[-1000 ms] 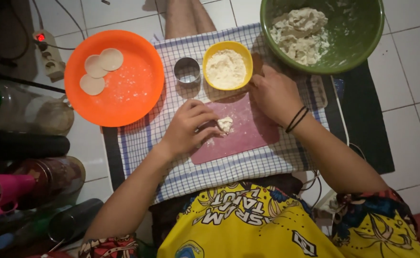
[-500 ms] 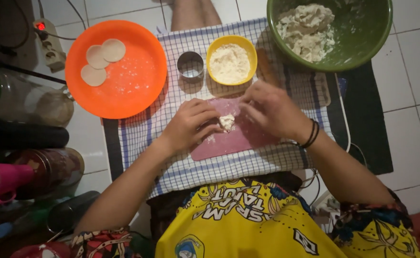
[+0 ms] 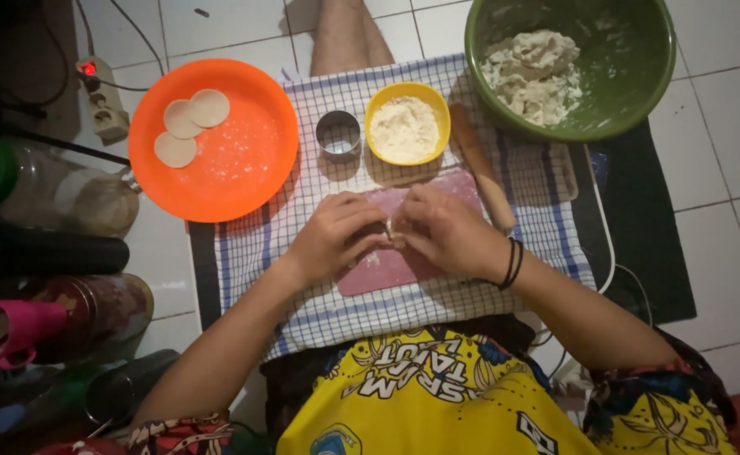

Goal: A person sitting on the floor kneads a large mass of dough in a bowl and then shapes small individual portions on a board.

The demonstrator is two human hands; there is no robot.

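We see a checked cloth [image 3: 328, 312] spread on the tiled floor, with a green bowl [image 3: 639, 84] of dough at its far right corner and an orange plate [image 3: 243, 168] with three dough discs [image 3: 186, 126] at its left. On the cloth lies a pink mat [image 3: 387, 265]; beyond it stand a yellow bowl [image 3: 408, 126] of flour and a metal ring [image 3: 338, 133], and a rolling pin [image 3: 479, 164] lies beside the right hand [image 3: 454, 232]. Over the mat, the left hand [image 3: 332, 236] and right hand meet, their fingers pinched shut on a small dough piece [image 3: 392, 232]. It is mostly hidden between the fingertips, so we cannot tell its long axis.
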